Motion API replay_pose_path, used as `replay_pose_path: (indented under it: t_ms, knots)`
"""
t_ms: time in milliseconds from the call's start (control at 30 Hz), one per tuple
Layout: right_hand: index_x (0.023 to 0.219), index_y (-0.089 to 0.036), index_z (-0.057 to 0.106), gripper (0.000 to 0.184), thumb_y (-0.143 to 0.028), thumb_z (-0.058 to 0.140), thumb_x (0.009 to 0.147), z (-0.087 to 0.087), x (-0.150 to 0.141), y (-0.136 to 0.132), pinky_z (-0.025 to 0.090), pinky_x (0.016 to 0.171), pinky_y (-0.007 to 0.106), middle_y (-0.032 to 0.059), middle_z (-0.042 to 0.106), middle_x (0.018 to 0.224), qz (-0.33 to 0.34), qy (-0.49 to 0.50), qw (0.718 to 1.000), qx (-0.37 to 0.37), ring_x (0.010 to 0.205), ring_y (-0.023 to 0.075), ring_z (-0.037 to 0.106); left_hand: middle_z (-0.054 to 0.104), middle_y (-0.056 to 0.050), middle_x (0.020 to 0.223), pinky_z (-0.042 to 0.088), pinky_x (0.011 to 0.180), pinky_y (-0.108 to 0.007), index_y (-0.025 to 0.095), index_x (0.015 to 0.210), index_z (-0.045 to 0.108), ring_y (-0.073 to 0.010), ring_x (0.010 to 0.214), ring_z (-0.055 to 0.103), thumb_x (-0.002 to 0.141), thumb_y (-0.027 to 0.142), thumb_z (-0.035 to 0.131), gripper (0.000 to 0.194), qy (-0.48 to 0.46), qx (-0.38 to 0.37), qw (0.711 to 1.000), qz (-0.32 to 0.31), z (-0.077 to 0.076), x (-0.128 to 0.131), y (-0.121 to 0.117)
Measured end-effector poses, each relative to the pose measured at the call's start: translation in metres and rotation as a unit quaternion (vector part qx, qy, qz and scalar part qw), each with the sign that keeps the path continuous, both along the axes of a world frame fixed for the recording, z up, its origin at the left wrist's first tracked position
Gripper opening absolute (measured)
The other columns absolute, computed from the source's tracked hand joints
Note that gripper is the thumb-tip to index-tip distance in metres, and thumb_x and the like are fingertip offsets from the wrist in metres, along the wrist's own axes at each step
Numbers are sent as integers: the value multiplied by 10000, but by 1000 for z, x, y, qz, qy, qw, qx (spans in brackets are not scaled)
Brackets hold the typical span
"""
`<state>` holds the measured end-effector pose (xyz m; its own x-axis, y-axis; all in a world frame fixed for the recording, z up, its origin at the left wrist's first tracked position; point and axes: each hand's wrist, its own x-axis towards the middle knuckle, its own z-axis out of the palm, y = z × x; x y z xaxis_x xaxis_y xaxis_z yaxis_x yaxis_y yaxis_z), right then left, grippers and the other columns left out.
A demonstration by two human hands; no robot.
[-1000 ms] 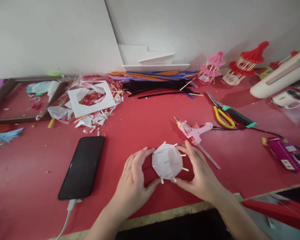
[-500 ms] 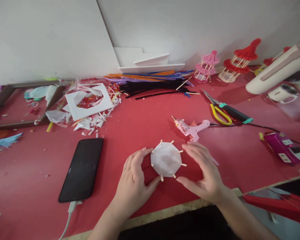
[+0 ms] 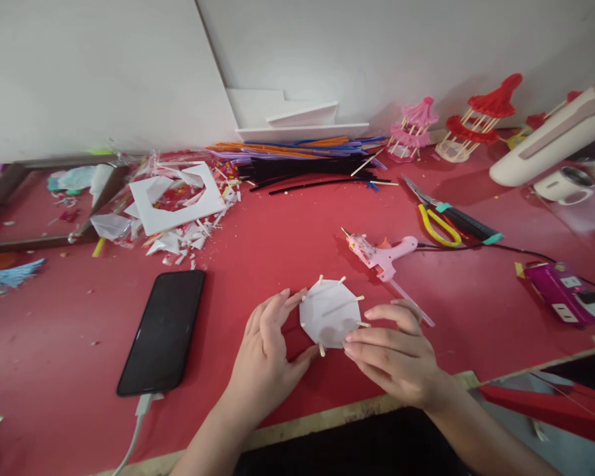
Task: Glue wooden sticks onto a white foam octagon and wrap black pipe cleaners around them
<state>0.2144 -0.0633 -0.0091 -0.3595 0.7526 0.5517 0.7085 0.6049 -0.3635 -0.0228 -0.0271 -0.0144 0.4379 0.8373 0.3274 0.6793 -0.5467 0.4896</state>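
A white octagonal board (image 3: 328, 307) lies before me with several short pale wooden sticks standing up around its edge. My left hand (image 3: 265, 350) curves round the board's left side, with its fingertips at the upper left stick and its thumb by the lower left one. At the lower right corner, the fingers of my right hand (image 3: 401, 357) are drawn together on a wooden stick, which they mostly hide. Just beyond the board rests a pink hot glue gun (image 3: 381, 256), with a clear glue stick (image 3: 416, 305) sticking out of its back.
A black phone (image 3: 162, 334) on a cable lies to the left. Behind it are a cut-out white board (image 3: 178, 218) and scraps. Pipe cleaners (image 3: 302, 165), scissors (image 3: 439, 225), small pink (image 3: 411, 132) and red (image 3: 476, 129) towers, a mug (image 3: 562, 185) and a purple power strip (image 3: 565, 291) also occupy the table.
My right hand has closed from a wide spread onto the board's lower right corner, covering the stick there. My left hand stays nearly in place.
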Motion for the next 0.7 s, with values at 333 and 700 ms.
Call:
replay_pose_path:
  t_ms: [333, 700]
  knots:
    - [989, -307, 684, 289, -126, 747, 772, -1, -2, -2, 243, 1131, 470, -118, 768, 938, 9, 35, 999, 5, 1034, 209, 579, 588, -211, 1303, 506, 962, -534, 142, 1365, 368, -349, 1231, 561, 846, 304, 694, 633, 7, 5, 1000, 4, -1, 1, 1]
    - [939, -294, 693, 234, -112, 728, 795, -4, -4, 2, 240, 1134, 493, -105, 765, 905, 25, 72, 997, 5, 1070, 219, 560, 598, -237, 1274, 516, 956, -521, 93, 1338, 398, -348, 1207, 570, 846, 299, 695, 610, -3, 26, 1000, 1, -3, 1, 0]
